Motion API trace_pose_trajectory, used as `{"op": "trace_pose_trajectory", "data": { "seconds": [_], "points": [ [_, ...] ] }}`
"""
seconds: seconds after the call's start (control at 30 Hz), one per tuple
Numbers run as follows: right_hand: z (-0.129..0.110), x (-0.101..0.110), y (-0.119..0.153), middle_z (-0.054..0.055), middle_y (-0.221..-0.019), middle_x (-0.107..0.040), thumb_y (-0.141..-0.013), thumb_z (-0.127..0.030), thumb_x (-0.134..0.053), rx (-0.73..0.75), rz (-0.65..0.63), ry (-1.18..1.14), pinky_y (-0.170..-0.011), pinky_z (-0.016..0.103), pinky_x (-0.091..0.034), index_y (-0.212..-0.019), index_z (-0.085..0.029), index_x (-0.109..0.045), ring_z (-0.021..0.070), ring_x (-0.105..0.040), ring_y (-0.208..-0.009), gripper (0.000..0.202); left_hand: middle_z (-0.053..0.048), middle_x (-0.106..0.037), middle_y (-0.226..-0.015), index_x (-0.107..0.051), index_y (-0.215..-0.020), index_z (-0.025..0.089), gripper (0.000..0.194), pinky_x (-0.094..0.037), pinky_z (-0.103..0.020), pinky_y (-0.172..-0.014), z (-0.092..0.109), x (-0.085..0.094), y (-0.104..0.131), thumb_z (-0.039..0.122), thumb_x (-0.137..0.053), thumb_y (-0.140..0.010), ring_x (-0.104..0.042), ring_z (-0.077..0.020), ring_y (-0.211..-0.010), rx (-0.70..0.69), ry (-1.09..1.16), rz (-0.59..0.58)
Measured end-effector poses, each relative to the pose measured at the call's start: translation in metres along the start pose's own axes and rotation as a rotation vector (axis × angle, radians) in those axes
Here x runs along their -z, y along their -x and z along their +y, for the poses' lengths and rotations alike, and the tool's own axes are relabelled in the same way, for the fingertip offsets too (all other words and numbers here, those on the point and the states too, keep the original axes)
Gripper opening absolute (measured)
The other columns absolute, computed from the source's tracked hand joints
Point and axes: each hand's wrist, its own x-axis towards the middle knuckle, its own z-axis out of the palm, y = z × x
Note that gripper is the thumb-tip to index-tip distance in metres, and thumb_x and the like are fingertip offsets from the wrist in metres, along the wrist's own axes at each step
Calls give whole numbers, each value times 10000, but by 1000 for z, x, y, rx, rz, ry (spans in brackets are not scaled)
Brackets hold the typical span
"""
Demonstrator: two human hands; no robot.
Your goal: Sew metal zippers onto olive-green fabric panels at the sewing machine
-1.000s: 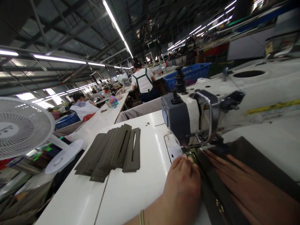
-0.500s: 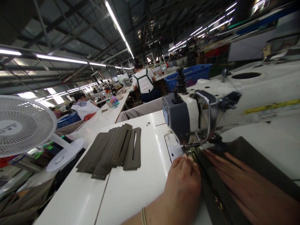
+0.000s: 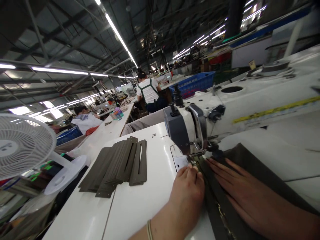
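A dark olive fabric piece (image 3: 246, 166) with a zipper (image 3: 221, 213) along it lies under the needle area of a white and dark-grey sewing machine (image 3: 177, 128). My left hand (image 3: 188, 191) is closed at the fabric's left edge, fingertips bunched just in front of the presser foot; what they pinch is hidden. Flat on the fabric, right of the zipper, rests my right hand (image 3: 240, 190), its fingers stretched toward the machine. Left of the machine, a fanned stack of olive slotted pieces (image 3: 115, 166) lies on the white table (image 3: 135, 206).
A white fan (image 3: 27, 146) stands at the left edge. Beyond the table are a person in a white shirt (image 3: 148, 91), another person (image 3: 85, 121) bent over at the left, and a blue crate (image 3: 195, 83). Yellow measuring tape (image 3: 270, 111) runs along the machine arm.
The view has shifted, so the machine and both hands appear a little further left. Both hands keep nearly the same places by the presser foot.
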Motion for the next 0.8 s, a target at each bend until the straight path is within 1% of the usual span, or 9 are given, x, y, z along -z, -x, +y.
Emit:
{"op": "trace_pose_trajectory", "data": {
  "seconds": [0.1,0.2,0.33,0.47,0.53,0.6,0.67,0.73,0.8],
  "points": [
    [0,-5,1,149,-1343,-601,-890,-169,-412,-21,-11,-27,-1027,496,-404,-1501,-139,-359,266,-573,-1220,614,-159,-664,-1092,-629,-1053,68,175,-541,-396,-974,-1,2,-1,96,-523,-916,-642,-263,-1031,10,10,-38],
    [0,-5,-1,163,-1335,-604,-890,-158,-412,-5,-14,-17,-1003,496,-433,-1499,-125,-357,267,-581,-1211,612,-145,-663,-1073,-627,-1040,86,161,-538,-390,-976,-1,5,-2,95,-543,-903,-643,-254,-1013,18,29,-51],
    [4,-9,-3,196,-1331,-596,-901,-157,-399,29,-12,13,-963,509,-470,-1475,-78,-378,278,-583,-1212,581,-120,-657,-1028,-630,-996,124,130,-572,-381,-884,-4,7,-5,99,-554,-893,-639,-243,-945,62,59,-58],
    [13,-14,-6,192,-1319,-607,-903,-143,-408,34,-44,-4,-957,514,-487,-1449,-93,-426,282,-585,-1211,548,-101,-632,-968,-629,-950,141,110,-574,-370,-816,-9,5,-8,108,-550,-883,-623,-232,-887,90,64,-76],
    [16,-7,-7,177,-1308,-620,-894,-132,-415,37,-62,-32,-962,505,-494,-1429,-108,-458,276,-595,-1198,537,-102,-623,-947,-632,-926,133,101,-571,-365,-803,-11,2,-9,112,-545,-879,-619,-230,-868,95,40,-90],
    [12,8,-5,159,-1301,-629,-882,-154,-446,41,-76,-90,-967,468,-504,-1395,-123,-502,265,-612,-1171,517,-102,-619,-941,-638,-910,128,101,-571,-359,-792,-14,-2,-9,115,-545,-874,-619,-229,-857,108,16,-103],
    [2,26,0,139,-1250,-661,-880,-242,-509,77,-79,-181,-930,385,-533,-1324,-138,-571,245,-647,-1094,460,-102,-617,-948,-645,-916,129,107,-573,-353,-783,-16,-7,-9,122,-548,-873,-619,-229,-856,118,3,-103],
    [-13,39,6,91,-1118,-718,-882,-298,-553,145,-36,-249,-846,308,-559,-1195,-183,-655,214,-682,-962,348,-103,-616,-958,-653,-924,129,111,-575,-351,-785,-18,-8,-9,123,-559,-865,-622,-228,-859,119,2,-105],
    [-30,43,12,43,-981,-745,-898,-197,-497,177,43,-242,-802,277,-558,-1013,-228,-706,186,-687,-874,241,-106,-621,-968,-662,-937,125,128,-579,-353,-794,-19,-5,-8,110,-566,-854,-631,-226,-870,121,11,-114]
  ]
}}
